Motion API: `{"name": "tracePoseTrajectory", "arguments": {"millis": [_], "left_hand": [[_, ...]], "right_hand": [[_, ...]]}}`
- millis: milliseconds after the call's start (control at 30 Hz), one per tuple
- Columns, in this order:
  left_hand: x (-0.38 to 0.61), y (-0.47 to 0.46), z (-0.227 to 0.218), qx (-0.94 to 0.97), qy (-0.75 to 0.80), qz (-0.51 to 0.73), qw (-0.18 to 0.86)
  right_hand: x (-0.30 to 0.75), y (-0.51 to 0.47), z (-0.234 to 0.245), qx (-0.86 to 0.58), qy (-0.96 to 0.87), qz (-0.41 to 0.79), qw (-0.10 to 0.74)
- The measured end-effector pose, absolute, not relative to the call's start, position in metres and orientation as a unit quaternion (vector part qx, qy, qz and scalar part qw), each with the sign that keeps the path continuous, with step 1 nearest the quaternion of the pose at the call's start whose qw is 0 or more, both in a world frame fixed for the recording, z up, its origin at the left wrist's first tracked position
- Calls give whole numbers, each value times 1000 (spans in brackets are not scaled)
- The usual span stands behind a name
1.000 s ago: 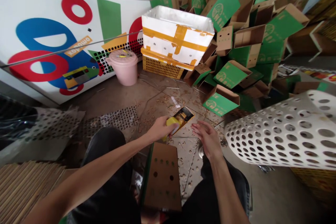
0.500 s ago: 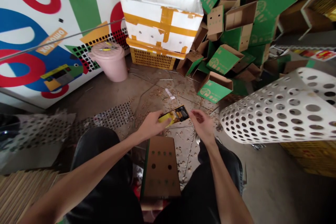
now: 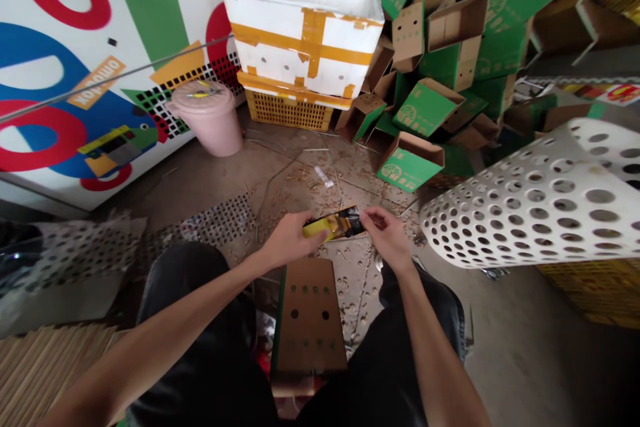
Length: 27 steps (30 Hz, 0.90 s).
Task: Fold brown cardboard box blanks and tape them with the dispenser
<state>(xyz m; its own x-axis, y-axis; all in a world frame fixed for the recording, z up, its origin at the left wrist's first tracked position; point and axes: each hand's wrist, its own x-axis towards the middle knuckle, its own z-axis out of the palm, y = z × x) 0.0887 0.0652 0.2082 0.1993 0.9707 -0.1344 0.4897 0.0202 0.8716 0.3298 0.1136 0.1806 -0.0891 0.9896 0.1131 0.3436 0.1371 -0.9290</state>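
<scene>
A flattened brown carton point(image 3: 309, 320) with punched holes leans upright between the knees. Just beyond its top edge, a yellow-and-black packet point(image 3: 336, 223) is held level by its two ends. The left hand point(image 3: 293, 240) closes narrowly on the yellow end, and the right hand point(image 3: 386, 238) seems to pinch the dark end, though its fingers are hard to read. Farther off are a curved perforated white sheet point(image 3: 530, 197), a pink bucket point(image 3: 206, 119), a taped foam box point(image 3: 303, 33) steadied on a yellow crate point(image 3: 287, 113), and heaped green cartons point(image 3: 450, 60).
</scene>
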Motion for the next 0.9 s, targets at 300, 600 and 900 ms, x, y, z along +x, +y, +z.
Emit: {"name": "tracePoseTrajectory", "arguments": {"millis": [300, 600, 900], "left_hand": [[87, 67, 205, 609, 553, 277, 497], [83, 69, 204, 594, 554, 282, 510], [83, 69, 206, 603, 541, 284, 512]], "right_hand": [[337, 114, 178, -519, -606, 423, 430], [331, 106, 183, -531, -515, 503, 447], [328, 105, 185, -540, -461, 542, 448]]}}
